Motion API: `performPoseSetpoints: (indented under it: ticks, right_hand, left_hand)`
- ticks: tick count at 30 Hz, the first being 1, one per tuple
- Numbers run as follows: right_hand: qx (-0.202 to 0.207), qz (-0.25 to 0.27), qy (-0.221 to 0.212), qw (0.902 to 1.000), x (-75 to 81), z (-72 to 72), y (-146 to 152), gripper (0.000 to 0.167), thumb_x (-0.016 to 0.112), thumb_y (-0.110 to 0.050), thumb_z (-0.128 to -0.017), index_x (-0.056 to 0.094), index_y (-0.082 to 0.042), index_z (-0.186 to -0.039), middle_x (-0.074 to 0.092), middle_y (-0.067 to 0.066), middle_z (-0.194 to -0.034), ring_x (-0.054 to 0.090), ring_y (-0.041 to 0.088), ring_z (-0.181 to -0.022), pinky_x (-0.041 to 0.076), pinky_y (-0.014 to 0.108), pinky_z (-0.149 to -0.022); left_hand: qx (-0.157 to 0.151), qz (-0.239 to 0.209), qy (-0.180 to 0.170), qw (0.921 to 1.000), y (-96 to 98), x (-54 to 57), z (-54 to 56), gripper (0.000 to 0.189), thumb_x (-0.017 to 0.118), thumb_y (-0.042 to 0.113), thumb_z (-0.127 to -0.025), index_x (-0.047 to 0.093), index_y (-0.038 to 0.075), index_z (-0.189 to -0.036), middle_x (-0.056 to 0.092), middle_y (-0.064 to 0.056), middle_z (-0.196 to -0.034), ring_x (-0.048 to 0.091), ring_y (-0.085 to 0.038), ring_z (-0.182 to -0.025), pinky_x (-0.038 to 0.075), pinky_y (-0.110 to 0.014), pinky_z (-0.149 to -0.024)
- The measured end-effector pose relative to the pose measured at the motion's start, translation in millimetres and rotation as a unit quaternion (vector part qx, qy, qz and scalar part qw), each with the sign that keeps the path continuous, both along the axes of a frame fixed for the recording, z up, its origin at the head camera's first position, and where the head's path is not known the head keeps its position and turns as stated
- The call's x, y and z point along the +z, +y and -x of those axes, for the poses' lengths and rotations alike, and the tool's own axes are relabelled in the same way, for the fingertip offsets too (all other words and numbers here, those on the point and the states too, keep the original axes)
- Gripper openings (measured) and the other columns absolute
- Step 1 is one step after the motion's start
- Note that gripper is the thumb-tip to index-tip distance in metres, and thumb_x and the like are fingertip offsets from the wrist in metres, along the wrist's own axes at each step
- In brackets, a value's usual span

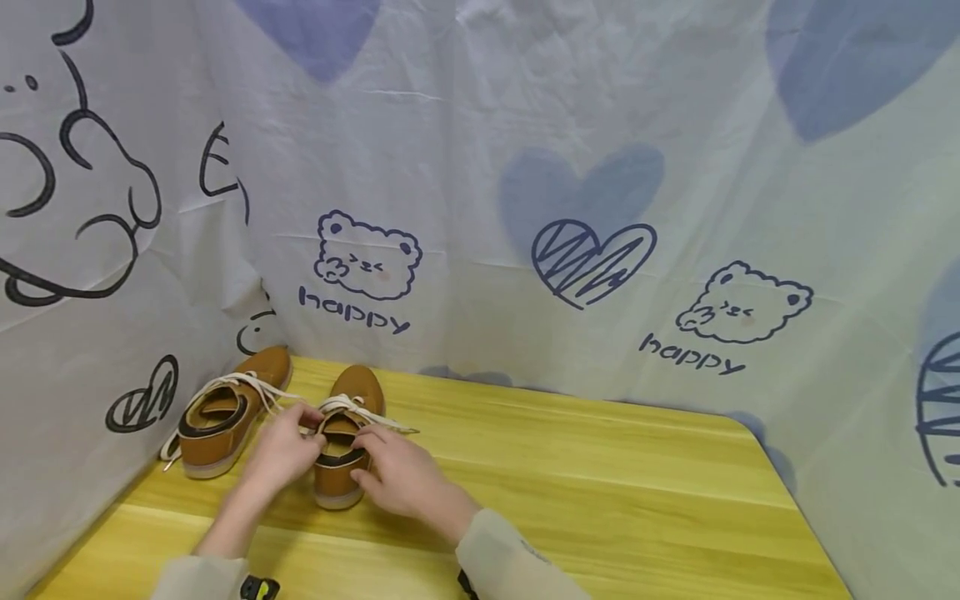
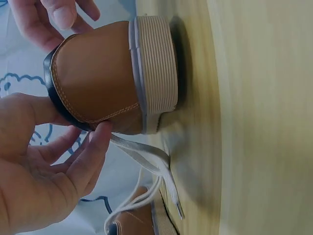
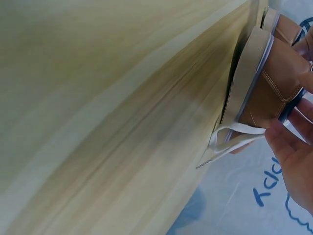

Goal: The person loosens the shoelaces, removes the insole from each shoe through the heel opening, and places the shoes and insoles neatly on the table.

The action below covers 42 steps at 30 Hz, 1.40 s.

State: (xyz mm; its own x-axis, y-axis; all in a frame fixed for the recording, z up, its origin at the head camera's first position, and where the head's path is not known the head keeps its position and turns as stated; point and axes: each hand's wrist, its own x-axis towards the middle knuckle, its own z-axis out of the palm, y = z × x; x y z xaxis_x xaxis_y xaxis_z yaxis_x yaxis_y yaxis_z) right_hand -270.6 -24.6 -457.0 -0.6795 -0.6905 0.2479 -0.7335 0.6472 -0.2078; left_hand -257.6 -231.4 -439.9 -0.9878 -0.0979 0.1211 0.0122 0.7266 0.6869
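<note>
A brown lace-up shoe (image 1: pixel 345 483) with a dark collar lining and pale sole stands on the yellow wooden table, its toe pointing away from me. My left hand (image 1: pixel 288 446) grips the left edge of its collar; in the left wrist view, the thumb reaches inside and the fingers (image 2: pixel 98 142) lie along the outside. On the opposite edge, my right hand (image 1: pixel 401 475) holds the collar, with fingertips at the opening near the lace. White laces (image 3: pixel 239 139) hang loose over the shoe's side. The inside of the shoe is partly covered by my fingers.
To the left stands a matching brown shoe (image 1: pixel 210 450), close to the cloth wall, its white laces (image 1: pixel 247 379) trailing out both sides. Printed white cloth (image 1: pixel 465 317) encloses the back and sides of the table (image 1: pixel 600 483).
</note>
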Motion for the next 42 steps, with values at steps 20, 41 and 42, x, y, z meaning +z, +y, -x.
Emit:
performPoseSetpoints:
  ticks: [20,41,42]
  right_hand:
    - [-0.057,0.109,-0.111,0.9862,-4.5,-12.0,77,0.050,0.073,-0.033,-0.098,0.062,-0.008,-0.139,0.051,0.007,-0.154,0.054,0.027,-0.137,0.046,0.042,-0.113]
    - [-0.118,0.215,-0.156,0.9569,-9.7,-34.9,154,0.060,0.087,-0.028,-0.087,0.062,-0.011,-0.139,0.064,0.006,-0.140,0.061,0.027,-0.128,0.055,0.044,-0.102]
    - [-0.112,0.216,-0.161,0.9567,-9.4,-35.2,160,0.061,0.086,-0.028,-0.087,0.062,-0.010,-0.140,0.063,0.007,-0.141,0.061,0.028,-0.128,0.056,0.043,-0.100]
  left_hand:
    - [-0.039,-0.025,-0.001,0.9989,68.2,1.6,-13.9,0.026,0.079,0.011,-0.089,0.062,-0.003,-0.103,0.065,-0.014,-0.097,0.064,-0.026,-0.089,0.056,-0.043,-0.078]
    - [-0.141,-0.022,0.020,0.9896,139.9,-0.3,-41.0,0.029,0.083,0.020,-0.088,0.060,0.005,-0.100,0.059,-0.002,-0.089,0.055,-0.014,-0.078,0.050,-0.029,-0.066]
    - [-0.151,-0.028,0.018,0.9880,141.0,0.4,-42.7,0.028,0.082,0.020,-0.089,0.062,0.006,-0.100,0.061,0.000,-0.089,0.057,-0.012,-0.078,0.051,-0.029,-0.067]
